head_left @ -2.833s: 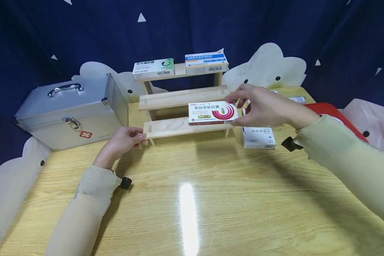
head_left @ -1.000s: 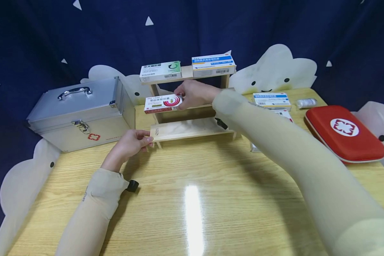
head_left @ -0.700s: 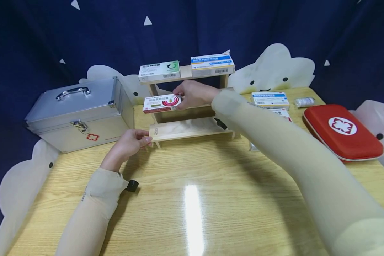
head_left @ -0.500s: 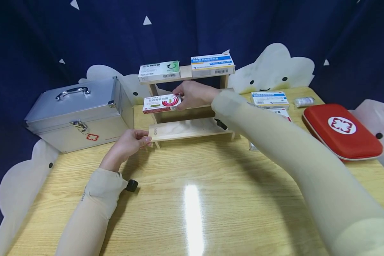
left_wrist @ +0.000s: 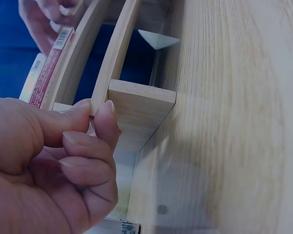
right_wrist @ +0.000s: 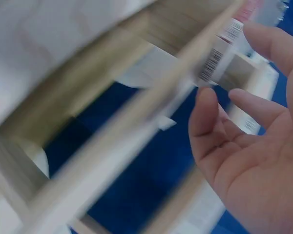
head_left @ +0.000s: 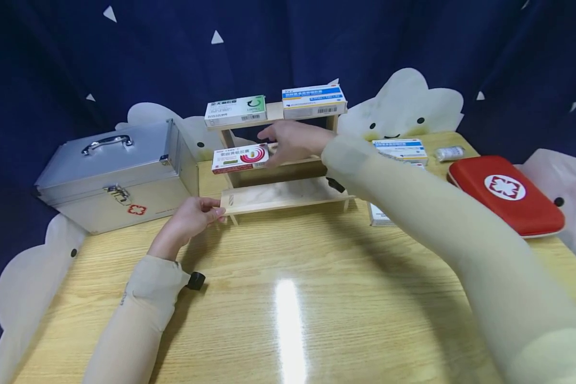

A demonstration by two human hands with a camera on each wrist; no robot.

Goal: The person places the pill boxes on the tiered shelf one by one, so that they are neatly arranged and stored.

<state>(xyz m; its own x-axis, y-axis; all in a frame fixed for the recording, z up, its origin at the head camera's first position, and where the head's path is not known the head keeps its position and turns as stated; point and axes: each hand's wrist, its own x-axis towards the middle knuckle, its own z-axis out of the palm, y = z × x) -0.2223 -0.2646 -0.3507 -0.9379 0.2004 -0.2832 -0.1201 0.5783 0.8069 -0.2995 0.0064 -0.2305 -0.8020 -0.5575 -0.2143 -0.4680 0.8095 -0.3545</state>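
Note:
A white and red medicine box (head_left: 240, 158) lies at the left end of the middle tier of a three-tier wooden display rack (head_left: 288, 194). My right hand (head_left: 300, 141) is just right of that box. Its thumb and fingers stand apart in the right wrist view, with nothing held between them. At the rack's lower left corner, my left hand (head_left: 191, 220) pinches the end of the bottom shelf. The left wrist view shows thumb and forefinger on the shelf's wooden edge (left_wrist: 118, 53), the other fingers curled.
On the top tier sit a green and white box (head_left: 235, 110) and a blue and white box (head_left: 314, 101). A silver case (head_left: 115, 176) stands left. More boxes (head_left: 399, 150), a small white roll (head_left: 449, 153) and a red case (head_left: 506, 194) lie right, partly behind my forearm.
My right hand carried the red and white box leftward and up from over the bottom shelf to the middle tier, then let go. The left hand keeps its hold on the rack.

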